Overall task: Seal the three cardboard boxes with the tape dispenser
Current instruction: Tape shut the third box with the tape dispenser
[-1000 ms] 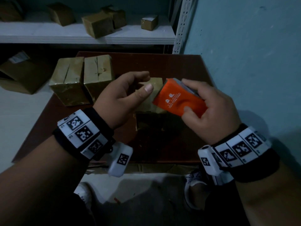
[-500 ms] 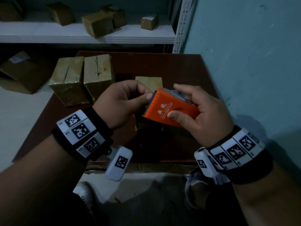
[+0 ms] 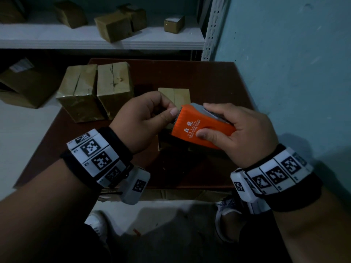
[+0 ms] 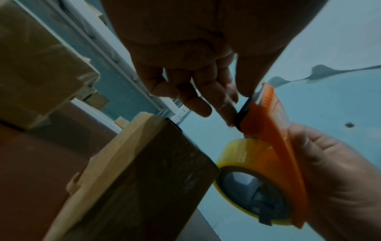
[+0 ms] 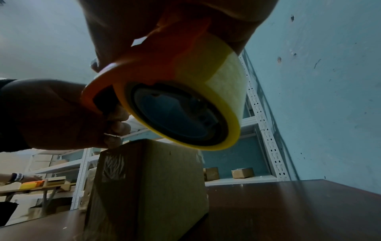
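- Right hand [image 3: 247, 137]: I have this grip wrapped around the orange tape dispenser [image 3: 201, 128], thumb on the printed face and fingers over the grey top edge. The dispenser hangs in the air over the near box.
- Tape roll [image 5: 185, 104]: the yellowish clear roll sits on the dispenser's hub, directly beneath the right grip, facing the worktop [image 3: 209, 76].
- Left hand [image 3: 144, 118]: I have thumb and forefinger closed together at the dispenser's toothed end, just left of the right grip. In the left wrist view the fingertips [image 4: 224, 104] pinch at the cutter edge. I cannot make out the tape end itself between them, as it is clear and the light is low.
- Near box [image 3: 180, 93]: this cardboard box stands on the worktop directly below and behind both grips; its top flaps meet along a centre seam. In the right wrist view glossy tape shows on an upper corner of its side.
- Two further boxes: the left box [image 3: 77, 92] and the middle box [image 3: 114, 86] stand side by side, touching, on the far left of the worktop, well apart from the left grip. Both show a seam along the top.
- Shelf [image 3: 95, 38]: beyond the worktop, it carries several small cardboard boxes.
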A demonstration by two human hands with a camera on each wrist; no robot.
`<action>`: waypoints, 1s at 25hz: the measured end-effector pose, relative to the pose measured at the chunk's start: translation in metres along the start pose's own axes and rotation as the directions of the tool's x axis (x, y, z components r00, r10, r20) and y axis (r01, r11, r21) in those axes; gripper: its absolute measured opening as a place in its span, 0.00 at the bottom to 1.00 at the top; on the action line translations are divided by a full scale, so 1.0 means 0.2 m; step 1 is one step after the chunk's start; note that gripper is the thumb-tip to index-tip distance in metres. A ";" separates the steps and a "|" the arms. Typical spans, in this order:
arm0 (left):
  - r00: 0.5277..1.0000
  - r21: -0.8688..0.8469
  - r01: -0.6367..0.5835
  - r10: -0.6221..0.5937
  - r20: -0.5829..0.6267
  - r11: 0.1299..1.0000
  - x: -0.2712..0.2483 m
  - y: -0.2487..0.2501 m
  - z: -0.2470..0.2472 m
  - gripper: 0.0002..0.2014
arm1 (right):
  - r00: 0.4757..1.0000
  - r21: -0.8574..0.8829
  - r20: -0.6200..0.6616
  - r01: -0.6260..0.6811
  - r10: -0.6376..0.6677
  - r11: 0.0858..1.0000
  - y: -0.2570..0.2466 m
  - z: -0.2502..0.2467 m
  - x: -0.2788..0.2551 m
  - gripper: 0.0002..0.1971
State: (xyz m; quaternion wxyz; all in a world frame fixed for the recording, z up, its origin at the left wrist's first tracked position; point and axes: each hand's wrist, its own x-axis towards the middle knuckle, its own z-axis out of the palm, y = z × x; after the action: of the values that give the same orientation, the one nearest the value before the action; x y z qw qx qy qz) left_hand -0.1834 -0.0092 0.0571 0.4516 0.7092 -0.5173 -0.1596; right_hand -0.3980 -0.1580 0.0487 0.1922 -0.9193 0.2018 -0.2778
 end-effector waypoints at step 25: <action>0.918 -0.019 0.317 -0.312 -0.243 0.948 -0.13 -0.01 -0.10 0.16 | 0.987 -0.091 0.113 -0.100 0.110 0.991 0.12 -0.14 0.03 0.35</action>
State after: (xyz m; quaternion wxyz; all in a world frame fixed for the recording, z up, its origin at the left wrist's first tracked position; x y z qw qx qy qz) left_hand -0.1791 0.0244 0.0608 0.4727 0.8018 -0.3391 -0.1365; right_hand -0.4162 -0.1885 0.0612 0.1787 -0.9295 0.2502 -0.2038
